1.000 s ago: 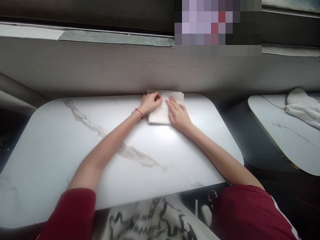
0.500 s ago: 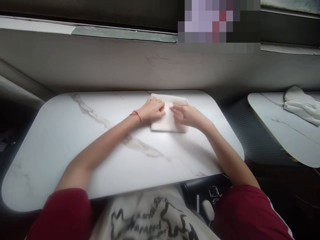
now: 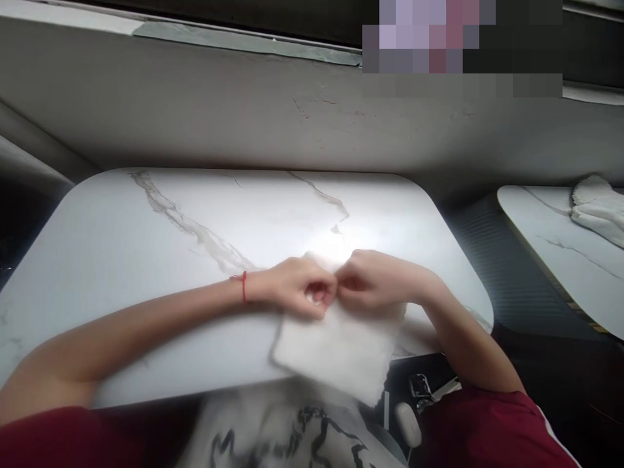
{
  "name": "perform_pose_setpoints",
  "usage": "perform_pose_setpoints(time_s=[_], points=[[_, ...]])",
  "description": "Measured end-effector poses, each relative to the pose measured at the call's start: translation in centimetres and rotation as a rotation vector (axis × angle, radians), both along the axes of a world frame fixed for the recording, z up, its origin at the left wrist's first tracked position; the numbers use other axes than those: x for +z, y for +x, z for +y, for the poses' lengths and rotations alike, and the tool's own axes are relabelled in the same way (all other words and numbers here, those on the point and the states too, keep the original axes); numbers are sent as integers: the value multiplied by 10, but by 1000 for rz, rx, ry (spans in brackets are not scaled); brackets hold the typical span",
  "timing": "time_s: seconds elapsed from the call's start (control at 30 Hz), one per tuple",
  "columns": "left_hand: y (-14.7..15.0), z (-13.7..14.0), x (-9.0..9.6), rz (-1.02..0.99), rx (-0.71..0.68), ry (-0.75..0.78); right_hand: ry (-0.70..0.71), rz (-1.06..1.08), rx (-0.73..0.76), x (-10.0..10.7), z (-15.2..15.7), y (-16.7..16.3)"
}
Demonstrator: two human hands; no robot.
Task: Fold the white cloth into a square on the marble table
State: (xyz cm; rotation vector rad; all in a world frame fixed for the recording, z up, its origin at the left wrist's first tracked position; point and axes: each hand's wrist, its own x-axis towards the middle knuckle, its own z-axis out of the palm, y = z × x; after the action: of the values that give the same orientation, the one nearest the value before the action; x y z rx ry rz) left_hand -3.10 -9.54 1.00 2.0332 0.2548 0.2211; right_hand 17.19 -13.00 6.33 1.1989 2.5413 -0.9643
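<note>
A white cloth (image 3: 336, 344) hangs from my two hands, held up over the front part of the marbled white table (image 3: 185, 344). Its lower corner reaches past the table's front edge. My left hand (image 3: 302, 286), with a red string at the wrist, is closed on the cloth's upper edge, fingers curled in. Right beside it, almost knuckle to knuckle, my right hand (image 3: 373, 279) is closed on the same edge. The fingertips of both hands are partly hidden, and the cloth is a little blurred.
A second marbled table (image 3: 550, 247) stands to the right across a dark gap, with another crumpled white cloth (image 3: 597, 208) on it. Behind the tables runs a grey wall (image 3: 219, 110) with a ledge. Near my right elbow lies a small white rounded object (image 3: 407, 424).
The cloth lay folded flat at the table's back under my hands. Now both hands have lifted it and drawn it toward me, and it hangs partly unfolded.
</note>
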Motion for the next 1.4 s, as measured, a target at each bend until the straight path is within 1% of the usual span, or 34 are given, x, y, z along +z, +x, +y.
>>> perform_pose_setpoints(time_s=[0.1, 0.17, 0.3, 0.47, 0.67, 0.73, 0.8, 0.87, 0.97, 1.03, 1.1, 1.17, 1.27, 1.33, 1.4], points=[[0, 4, 0, -10, -30, -96, -25, 23, -6, -1, 3, 4], [0, 5, 2, -4, -30, -122, -26, 27, -3, -1, 3, 5], [-1, 4, 4, 24, -17, -120, -4, 30, -17, -1, 2, 4], [0, 3, 4, 47, 9, -101, -22, 58, -9, -1, 4, 6], [0, 2, 3, 48, 21, -92, -24, 26, -15, 0, 4, 5], [0, 1, 4, 73, 21, -96, -15, 15, -13, -1, 3, 5], [1, 1, 6, 109, 37, -70, 26, -20, -29, 0, 3, 6], [2, 1, 8, 133, 77, 24, 114, -88, -81, 3, 3, 8], [7, 5, 8, 119, 151, 242, 262, -182, -217, 9, 4, 15], [12, 13, 4, 107, 178, 358, 328, -185, -292, 12, 6, 21], [19, 24, 0, 103, 210, 465, 395, -167, -337, 12, 8, 29], [28, 39, -4, 105, 266, 590, 470, -186, -362, 6, 12, 38], [50, 62, -6, 138, 329, 788, 543, -274, -402, -9, 23, 52], [72, 74, -7, 187, 341, 902, 562, -326, -462, -20, 36, 63], [99, 82, -8, 234, 361, 977, 565, -355, -552, -29, 50, 76]])
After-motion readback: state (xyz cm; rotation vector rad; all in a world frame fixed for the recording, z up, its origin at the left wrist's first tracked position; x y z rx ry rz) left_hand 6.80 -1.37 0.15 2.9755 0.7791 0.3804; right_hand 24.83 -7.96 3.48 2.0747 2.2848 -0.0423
